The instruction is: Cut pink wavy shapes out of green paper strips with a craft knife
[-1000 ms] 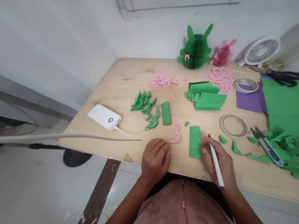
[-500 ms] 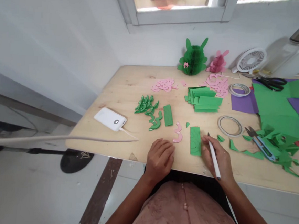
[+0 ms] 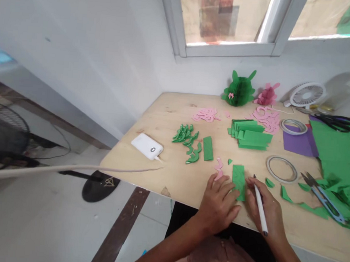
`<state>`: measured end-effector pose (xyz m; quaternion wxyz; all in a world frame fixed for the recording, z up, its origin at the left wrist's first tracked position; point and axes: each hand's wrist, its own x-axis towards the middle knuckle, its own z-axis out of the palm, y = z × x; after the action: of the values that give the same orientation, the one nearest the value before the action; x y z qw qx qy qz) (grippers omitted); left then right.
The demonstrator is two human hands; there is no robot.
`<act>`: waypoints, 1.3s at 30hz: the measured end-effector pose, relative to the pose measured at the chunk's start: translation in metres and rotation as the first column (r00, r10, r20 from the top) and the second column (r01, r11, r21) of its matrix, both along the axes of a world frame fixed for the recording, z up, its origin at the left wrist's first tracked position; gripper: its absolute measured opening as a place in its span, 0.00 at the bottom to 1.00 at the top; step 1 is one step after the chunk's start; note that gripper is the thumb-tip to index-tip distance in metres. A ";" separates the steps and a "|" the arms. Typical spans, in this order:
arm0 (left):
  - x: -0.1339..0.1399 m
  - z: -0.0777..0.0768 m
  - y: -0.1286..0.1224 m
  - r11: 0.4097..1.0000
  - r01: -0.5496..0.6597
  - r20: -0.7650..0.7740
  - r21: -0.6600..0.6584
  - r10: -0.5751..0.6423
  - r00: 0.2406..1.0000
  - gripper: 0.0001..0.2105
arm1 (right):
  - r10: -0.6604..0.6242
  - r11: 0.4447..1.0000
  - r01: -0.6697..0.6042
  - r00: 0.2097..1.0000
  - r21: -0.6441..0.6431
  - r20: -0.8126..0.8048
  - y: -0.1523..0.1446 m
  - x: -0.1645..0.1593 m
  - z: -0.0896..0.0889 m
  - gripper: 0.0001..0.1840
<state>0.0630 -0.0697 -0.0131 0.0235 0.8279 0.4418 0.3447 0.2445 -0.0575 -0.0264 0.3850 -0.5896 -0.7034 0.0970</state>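
My left hand (image 3: 219,201) lies with fingers spread near the table's front edge. Its fingertips cover the lower part of a pink wavy paper cutout (image 3: 219,163), and its thumb side is against a green paper rectangle (image 3: 238,176) with faint drawn curves. In my right hand (image 3: 273,217) is a white pen (image 3: 261,212), slanted with its dark tip pointing away from me, just right of that rectangle. A small green scrap (image 3: 230,161) sits beyond. Farther left lie another green rectangle (image 3: 208,148) and several green wavy cutouts (image 3: 183,133).
Blue-handled snips (image 3: 327,201) rest by green scraps, near tape rolls (image 3: 282,169) and black scissors (image 3: 335,122). Folded green strips (image 3: 254,139), pink cutouts (image 3: 207,114), a green paper figure (image 3: 240,91) and a small fan (image 3: 307,95) stand farther back. A white power bank (image 3: 147,146) is left.
My left hand has moved right, onto the pink cutout and up to the green rectangle. The pen stays in my right hand. The view has tilted up and turned left.
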 end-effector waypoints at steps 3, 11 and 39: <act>0.003 -0.003 0.002 1.000 0.002 -0.054 -0.004 -0.002 0.999 0.11 | -0.009 1.000 0.009 1.000 0.005 0.018 0.000 0.000 0.000 0.17; 0.005 -0.004 0.003 0.998 -0.025 -0.063 -0.053 0.022 0.998 0.10 | -0.004 0.997 0.000 0.999 -0.080 -0.047 -0.001 -0.003 0.010 0.17; -0.020 0.026 -0.004 0.891 0.021 0.592 -0.453 0.283 0.755 0.14 | -0.082 0.997 0.076 0.955 -0.032 -0.286 0.000 -0.048 0.045 0.16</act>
<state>0.0426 -0.0736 0.0126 0.3316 0.5985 0.5299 0.5010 0.1965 -0.0572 0.0187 0.4804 -0.6010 -0.6147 0.1736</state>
